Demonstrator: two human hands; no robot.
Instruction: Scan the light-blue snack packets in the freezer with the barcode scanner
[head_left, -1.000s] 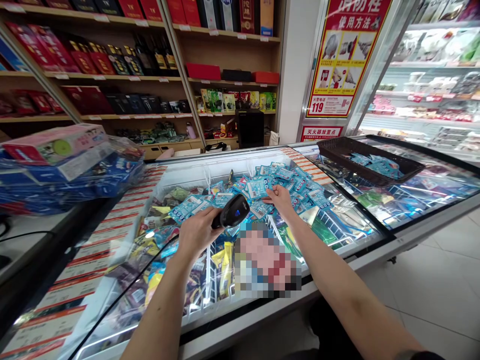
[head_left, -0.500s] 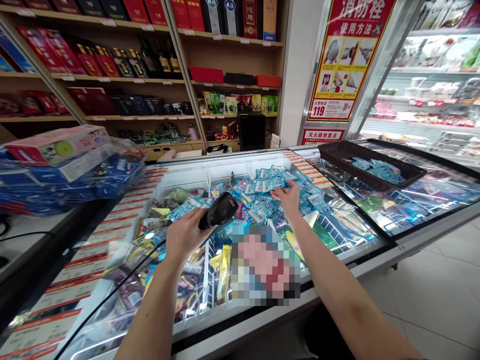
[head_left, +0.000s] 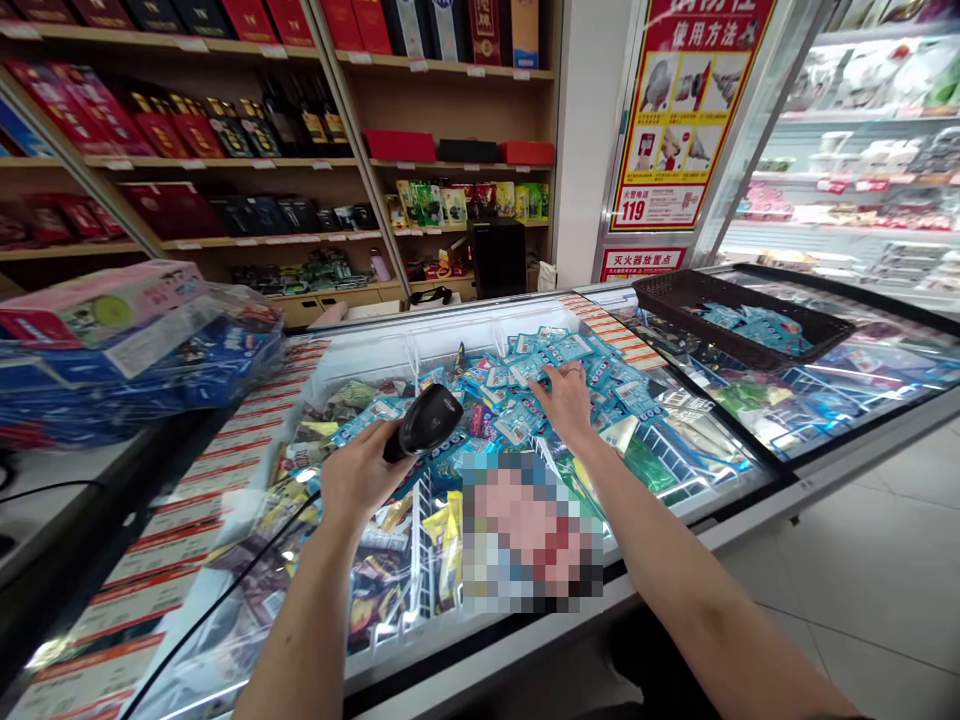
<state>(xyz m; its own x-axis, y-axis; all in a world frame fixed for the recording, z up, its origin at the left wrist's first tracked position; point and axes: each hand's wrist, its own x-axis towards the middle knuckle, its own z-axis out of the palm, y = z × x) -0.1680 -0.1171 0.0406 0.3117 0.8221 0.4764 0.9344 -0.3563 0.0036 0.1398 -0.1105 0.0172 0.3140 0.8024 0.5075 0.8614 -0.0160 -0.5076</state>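
Observation:
My left hand [head_left: 364, 470] is wrapped round the handle of a black barcode scanner [head_left: 427, 420], its head tilted up over the freezer. A black cable runs from it to the lower left. My right hand [head_left: 566, 400] is over a spread pile of small blue packets [head_left: 517, 422]. Its thumb and fingertips close on the edge of one blue packet [head_left: 527, 371]; the fingers partly hide that edge. The packets lie on the glass top of a chest freezer [head_left: 360, 345], with wrapped goods visible beneath.
A dark brown tray [head_left: 825, 340] holding more blue packets stands on the freezer at the right. Plastic-wrapped boxes [head_left: 105, 310] are stacked at the left. Behind are wooden shelves [head_left: 450, 85] with bottles and boxes. A blurred patch covers the front middle of the freezer.
My right hand has shifted slightly left and down over the blue packets. My left hand keeps the scanner, which has drifted a little left as the view shifted.

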